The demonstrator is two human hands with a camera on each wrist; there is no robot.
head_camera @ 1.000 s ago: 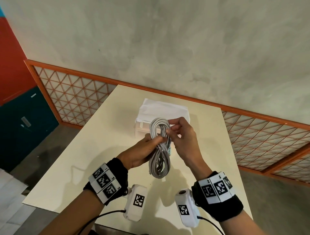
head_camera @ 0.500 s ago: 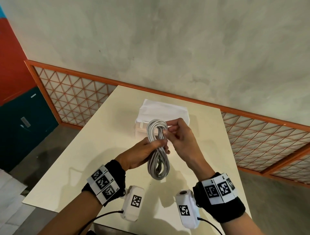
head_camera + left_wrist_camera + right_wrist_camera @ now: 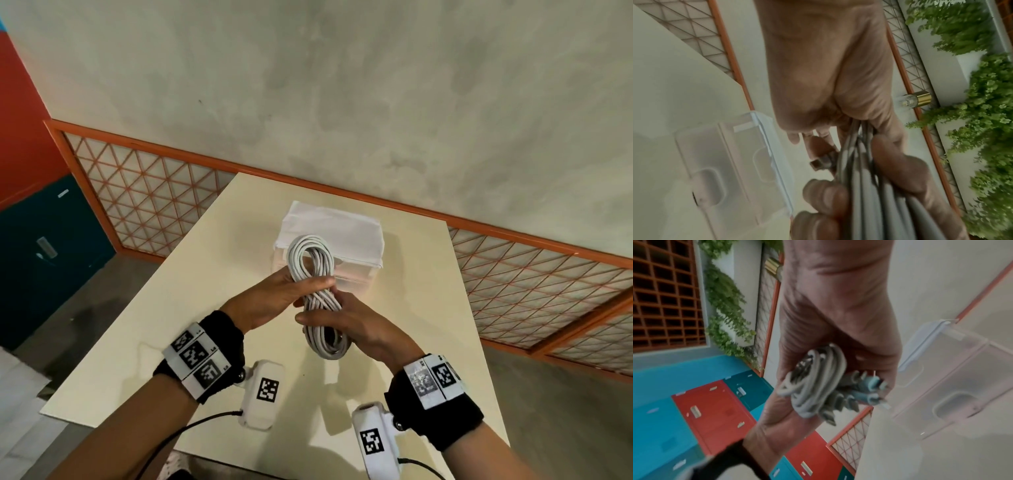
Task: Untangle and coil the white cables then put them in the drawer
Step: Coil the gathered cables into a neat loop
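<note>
A white cable (image 3: 310, 255), wound into a long coil, hangs above the cream table (image 3: 164, 318). My left hand (image 3: 306, 287) grips the coil at its middle, with the thumb lying across the front. Just below it, my right hand (image 3: 325, 322) wraps round the lower half of the coil. The left wrist view shows the grey-white strands (image 3: 865, 199) running between my thumb and fingers, with a plug end (image 3: 819, 164) sticking out. In the right wrist view the bundled cable (image 3: 816, 381) sits in my right palm. The clear plastic drawer unit (image 3: 356, 236) stands behind the coil, its drawers closed.
The drawer unit (image 3: 731, 154) has a white top and recessed handles (image 3: 953, 404). An orange lattice railing (image 3: 150, 192) runs behind the table, and red and teal lockers (image 3: 715, 410) stand to the left. Bare tabletop lies on both sides of my hands.
My right hand has left the coil's top loop and dropped to wrap round its lower half. The left hand keeps its grip at the middle.
</note>
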